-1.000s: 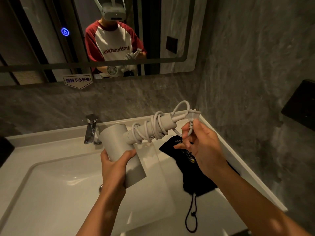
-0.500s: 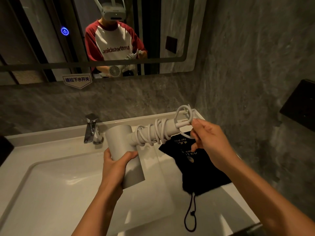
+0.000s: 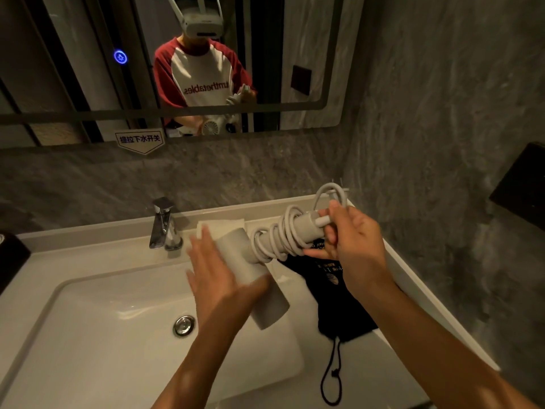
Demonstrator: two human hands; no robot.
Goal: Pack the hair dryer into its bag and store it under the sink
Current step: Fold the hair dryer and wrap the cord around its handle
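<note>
The pale grey hair dryer (image 3: 269, 305) is held over the right side of the sink, its cord (image 3: 277, 237) coiled around the handle. My right hand (image 3: 358, 249) grips the end of the handle together with the last loop of cord. My left hand (image 3: 218, 278) is blurred, with its fingers stretched out flat along the barrel's left side and the thumb lying across the barrel. The black drawstring bag (image 3: 339, 308) lies flat on the counter under my right wrist, and its cord (image 3: 331, 376) trails toward the front edge.
White sink basin (image 3: 103, 320) with a drain (image 3: 184, 325) and a chrome faucet (image 3: 163, 225) at the back. A dark object (image 3: 11, 261) sits at the left counter edge. A black box (image 3: 522, 184) hangs on the grey stone wall at the right. The mirror (image 3: 309, 39) above reflects me.
My left hand has loosened from a wrapped grip on the barrel to straight fingers. My right hand has slid from the plug onto the handle end, and the dryer has shifted slightly right.
</note>
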